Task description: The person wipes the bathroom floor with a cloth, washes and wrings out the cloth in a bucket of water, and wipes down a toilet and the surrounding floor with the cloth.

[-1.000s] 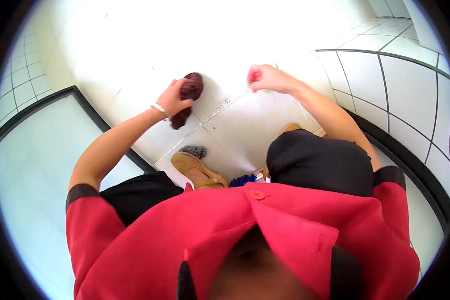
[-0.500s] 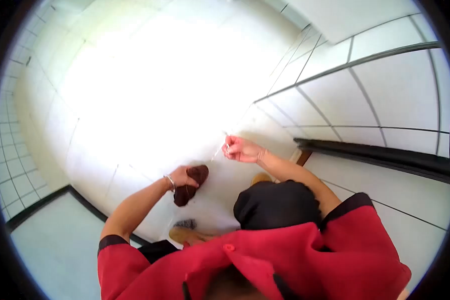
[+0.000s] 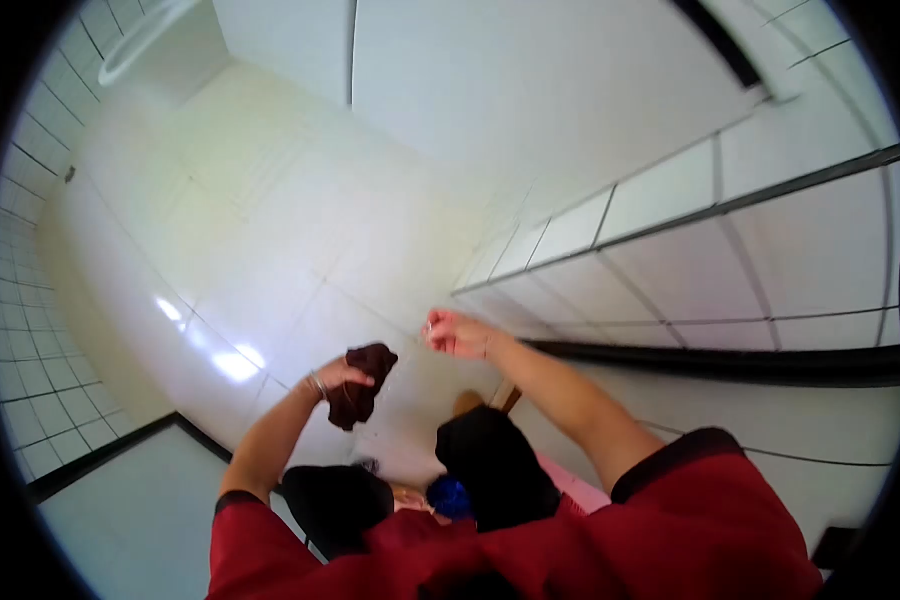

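Dark brown cloth [image 3: 369,390] in the left hand [image 3: 338,376], out ahead of the left knee [image 3: 342,510], over the pale tiled floor [image 3: 270,215]; cannot tell whether its lower edge touches the tiles. Left fingers closed round its near side, thumb across the top, the rest bunched and sagging. Reads as light and soft, no stiffness, nothing to break; if damp, probably heavier and a little slick, though wetness does not show. Best hold, I judge: a full fistful at the thick middle, since a corner alone would let it flop. Right hand [image 3: 457,334] just off to the side, apart from the cloth, fingers curled in; a pale glint at the fingertips, too small to say whether ring or pinched object. Palm side of the left grip hidden by the cloth. Between the knees, a blue bristly thing [image 3: 448,496], partly covered; small grey clump [image 3: 370,465] beside the left knee, blurred.
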Motion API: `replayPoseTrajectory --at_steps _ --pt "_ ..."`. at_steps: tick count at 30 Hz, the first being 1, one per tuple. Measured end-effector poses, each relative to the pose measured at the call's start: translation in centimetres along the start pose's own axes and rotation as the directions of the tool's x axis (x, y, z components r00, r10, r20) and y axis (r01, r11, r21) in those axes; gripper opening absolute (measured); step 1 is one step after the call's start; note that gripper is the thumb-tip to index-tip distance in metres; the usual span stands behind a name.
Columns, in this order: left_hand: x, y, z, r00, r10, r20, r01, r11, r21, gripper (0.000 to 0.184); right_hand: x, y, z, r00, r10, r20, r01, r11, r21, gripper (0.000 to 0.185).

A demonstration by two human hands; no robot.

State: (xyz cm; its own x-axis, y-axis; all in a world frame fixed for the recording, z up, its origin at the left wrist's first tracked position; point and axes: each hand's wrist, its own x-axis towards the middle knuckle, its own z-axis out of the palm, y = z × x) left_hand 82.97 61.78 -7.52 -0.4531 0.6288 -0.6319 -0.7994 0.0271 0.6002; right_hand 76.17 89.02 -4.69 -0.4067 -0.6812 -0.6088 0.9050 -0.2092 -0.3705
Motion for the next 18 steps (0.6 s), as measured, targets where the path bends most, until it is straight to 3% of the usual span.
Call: replayPoseTrajectory --at_steps 8,11,14,17,18 --pt "-6.2 4.9 5.8 0.998 0.047 0.028 -0.039 0.97 -0.241 0.035 -9.8 -0.6 7.7 0.999 -0.041 -0.011 0.042 0.997 0.067 0.013" --pt "-8.8 6.6 9.0 0.998 0.058 0.007 -0.054 0.958 -0.28 0.034 -13.4 -0.9 8.8 0.996 -0.081 -0.032 0.084 0.99 0.113 0.013" --pt "-12.0 8.4 13.5 0.993 0.112 -0.038 -0.118 0.935 -0.333 0.037 -18.0 -1.3 11.1 0.974 -0.105 -0.201 0.139 0.976 0.166 0.014" --pt "-14.7 9.4 16.8 0.996 0.076 -0.055 -0.089 0.947 -0.31 0.036 -21.4 -1.0 12.4 0.966 -0.105 -0.235 0.149 0.973 0.176 0.013" --pt "-15.6 10.1 18.2 0.995 0.093 -0.036 -0.1 0.933 -0.345 0.036 -22.3 -0.7 11.8 0.976 -0.131 -0.173 0.152 0.981 0.116 0.013"
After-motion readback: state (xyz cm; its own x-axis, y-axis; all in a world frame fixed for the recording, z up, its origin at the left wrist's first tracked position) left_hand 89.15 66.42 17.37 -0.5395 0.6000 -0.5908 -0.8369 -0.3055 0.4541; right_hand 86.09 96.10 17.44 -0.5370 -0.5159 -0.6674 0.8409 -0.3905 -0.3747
